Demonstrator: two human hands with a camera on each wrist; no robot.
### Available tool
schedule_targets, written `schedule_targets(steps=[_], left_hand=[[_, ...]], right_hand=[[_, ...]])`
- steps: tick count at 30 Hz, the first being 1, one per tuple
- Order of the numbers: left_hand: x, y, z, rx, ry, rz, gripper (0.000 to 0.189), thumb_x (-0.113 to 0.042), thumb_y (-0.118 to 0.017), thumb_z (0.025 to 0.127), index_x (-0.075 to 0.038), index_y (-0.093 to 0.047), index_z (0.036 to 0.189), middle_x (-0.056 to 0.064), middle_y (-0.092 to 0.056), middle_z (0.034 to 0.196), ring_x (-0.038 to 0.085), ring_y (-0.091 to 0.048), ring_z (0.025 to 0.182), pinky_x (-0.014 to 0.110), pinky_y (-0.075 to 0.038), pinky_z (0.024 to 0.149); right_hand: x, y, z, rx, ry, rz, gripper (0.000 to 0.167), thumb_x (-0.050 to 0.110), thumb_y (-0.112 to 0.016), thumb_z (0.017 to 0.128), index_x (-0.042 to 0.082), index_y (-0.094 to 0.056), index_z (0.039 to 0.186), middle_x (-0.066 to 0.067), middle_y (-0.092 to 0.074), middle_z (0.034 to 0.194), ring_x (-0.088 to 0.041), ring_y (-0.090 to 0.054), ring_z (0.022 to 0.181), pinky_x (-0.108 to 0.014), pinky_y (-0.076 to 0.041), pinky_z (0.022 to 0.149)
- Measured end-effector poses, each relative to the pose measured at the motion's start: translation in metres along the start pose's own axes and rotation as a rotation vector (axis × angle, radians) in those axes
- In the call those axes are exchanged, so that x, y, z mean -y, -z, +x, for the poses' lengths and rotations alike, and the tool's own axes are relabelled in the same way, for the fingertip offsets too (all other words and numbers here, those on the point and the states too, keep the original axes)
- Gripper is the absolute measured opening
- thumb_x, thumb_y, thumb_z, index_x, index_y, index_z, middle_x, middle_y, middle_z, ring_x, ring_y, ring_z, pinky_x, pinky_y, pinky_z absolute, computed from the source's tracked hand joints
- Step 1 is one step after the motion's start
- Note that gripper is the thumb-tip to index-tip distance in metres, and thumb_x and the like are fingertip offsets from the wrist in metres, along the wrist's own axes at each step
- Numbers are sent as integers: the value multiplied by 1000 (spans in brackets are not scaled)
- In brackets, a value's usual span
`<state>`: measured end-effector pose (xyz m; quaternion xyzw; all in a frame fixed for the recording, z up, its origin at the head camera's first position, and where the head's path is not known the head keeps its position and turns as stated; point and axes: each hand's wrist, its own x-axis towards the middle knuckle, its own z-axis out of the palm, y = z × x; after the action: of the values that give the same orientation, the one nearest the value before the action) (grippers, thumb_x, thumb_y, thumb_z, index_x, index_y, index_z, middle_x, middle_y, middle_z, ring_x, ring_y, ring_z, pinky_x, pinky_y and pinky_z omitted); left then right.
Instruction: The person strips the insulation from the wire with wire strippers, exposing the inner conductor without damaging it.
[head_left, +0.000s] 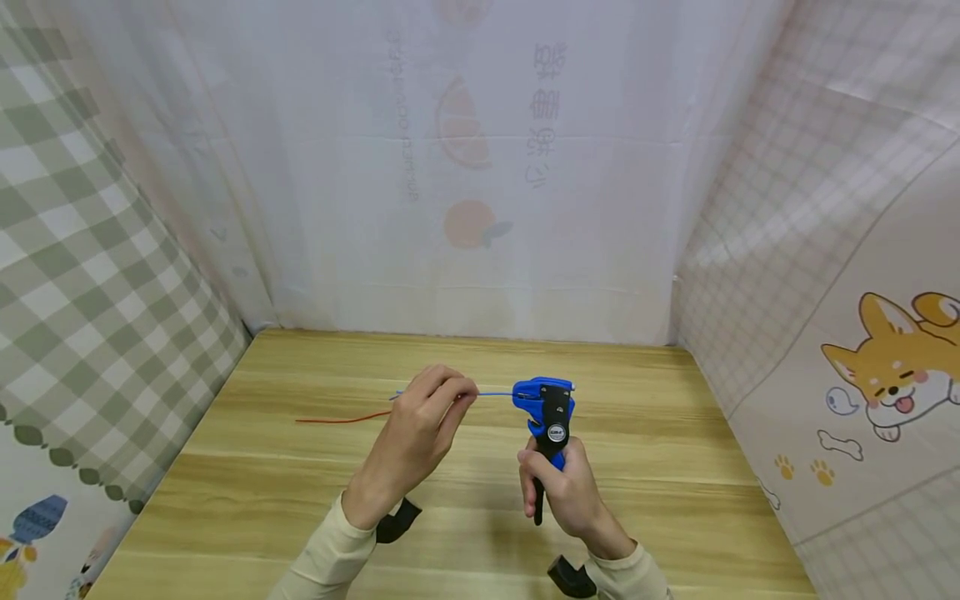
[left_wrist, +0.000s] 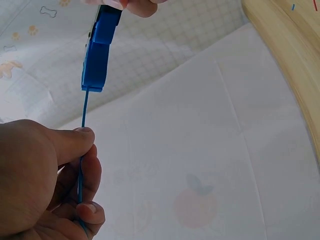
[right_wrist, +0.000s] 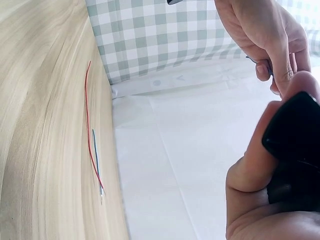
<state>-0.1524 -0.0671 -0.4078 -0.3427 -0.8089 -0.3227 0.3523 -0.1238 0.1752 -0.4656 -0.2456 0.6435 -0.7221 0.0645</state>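
My left hand [head_left: 420, 421] pinches a thin blue wire [left_wrist: 84, 112] between thumb and fingers, with its tail running down through the palm in the left wrist view. The wire's far end enters the front of a blue and black wire stripper [head_left: 555, 408]. My right hand [head_left: 566, 483] grips that stripper by its handles, head upright and nose toward the left hand. Both hands are raised above the table. In the right wrist view, the black handle end [right_wrist: 295, 130] shows close up, wrapped by fingers.
On the wooden table [head_left: 247, 492] lie a red wire [right_wrist: 87, 110] and a second blue wire [right_wrist: 95, 150], crossing near one end where bare tips show. A white curtain [head_left: 337, 250] stands behind, a checked one [head_left: 97, 208] on the left, a printed one [head_left: 787, 250] on the right.
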Motion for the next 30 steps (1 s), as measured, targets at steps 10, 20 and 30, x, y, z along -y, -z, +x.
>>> schedule_targets(steps=[10, 20, 30], left_hand=[[-1, -2, -2, 7, 27, 3, 15, 5, -83, 98, -6, -78, 106, 4, -71, 103, 15, -67, 88, 24, -58, 73], [-2, -3, -2, 12, 48, 7, 13, 3, -82, 100, -7, -78, 106, 3, -72, 104, 15, -66, 88, 24, -57, 73], [1, -4, -4, 11, 44, 7, 13, 4, -82, 100, -6, -77, 106, 4, -71, 104, 14, -65, 88, 22, -56, 72]], right_hand=[[-3, -2, 0, -28, -25, 12, 27, -9, -47, 108, -17, -44, 82, -34, -42, 56, -4, -63, 45, -40, -55, 38], [-3, -3, 1, -39, -17, 46, 29, -8, -49, 107, -21, -41, 83, -36, -39, 56, -6, -61, 44, -39, -55, 37], [-6, -6, 2, -66, -37, 46, 29, -8, -48, 107, -19, -42, 81, -35, -37, 53, -5, -59, 41, -37, -52, 35]])
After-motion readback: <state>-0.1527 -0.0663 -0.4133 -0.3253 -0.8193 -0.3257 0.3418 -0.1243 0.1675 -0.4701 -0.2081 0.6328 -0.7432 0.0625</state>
